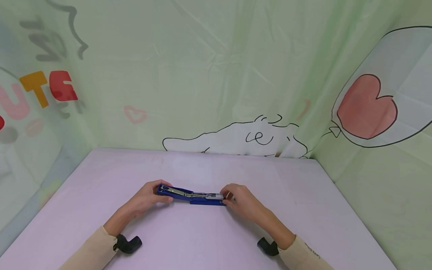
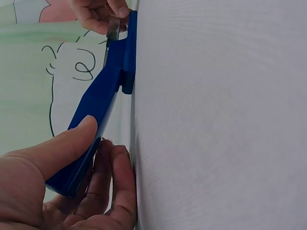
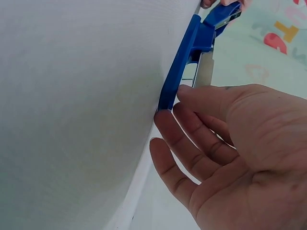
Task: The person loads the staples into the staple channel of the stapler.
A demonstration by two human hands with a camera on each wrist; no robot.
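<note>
A blue stapler (image 1: 206,201) lies opened out across the middle of the table, its top arm swung back to the left and the metal magazine (image 3: 205,69) exposed. The left hand (image 1: 145,200) grips the top arm, thumb on its blue outside in the left wrist view and fingers on the other side. At the opposite end, the right hand (image 1: 244,202) holds the stapler's front tip between thumb and fingers. In the right wrist view the thumb (image 3: 206,99) covers the magazine's end, so whether staples are in there cannot be seen.
The table (image 1: 189,240) has a pale lilac cover. Light green curtains (image 1: 202,75) with printed drawings enclose its back and sides. Black curved wrist mounts (image 1: 129,244) sit by both beige sleeves (image 1: 92,249).
</note>
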